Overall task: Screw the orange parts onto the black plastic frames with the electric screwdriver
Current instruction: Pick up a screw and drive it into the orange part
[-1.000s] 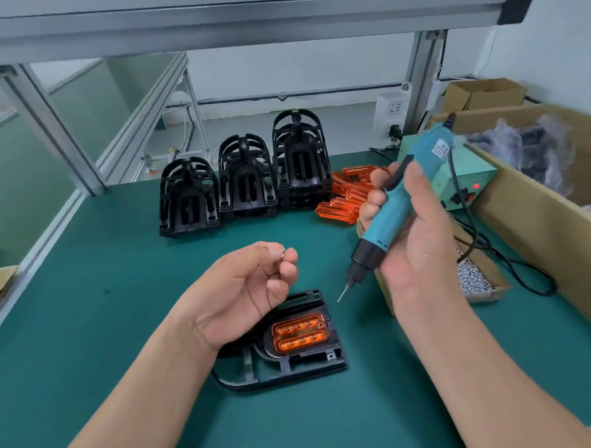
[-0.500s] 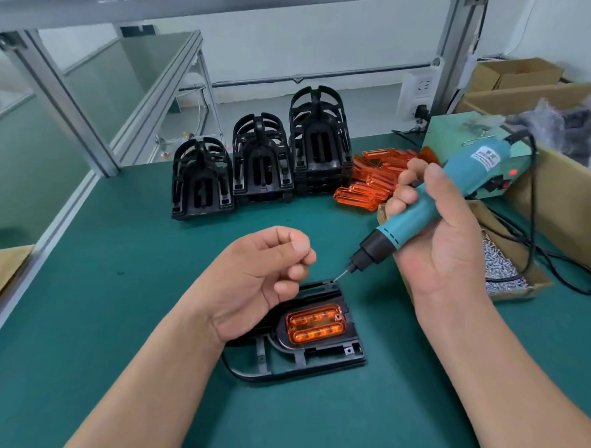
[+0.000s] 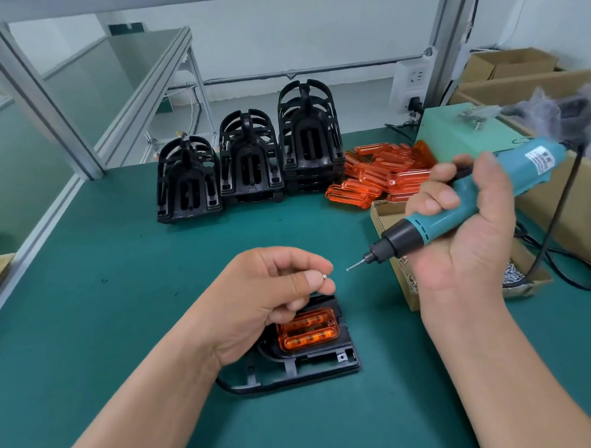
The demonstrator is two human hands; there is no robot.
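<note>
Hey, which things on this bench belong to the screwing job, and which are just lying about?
Job: electric screwdriver in right hand; screw pinched in left hand; black frame holding orange part; screw box; stacked frames; orange pile.
Lying about: cardboard boxes; plastic bags; wall socket.

One head-worn camera faces forward and down. It sits close above the left hand (image 3: 257, 303) and right hand (image 3: 471, 246).
</note>
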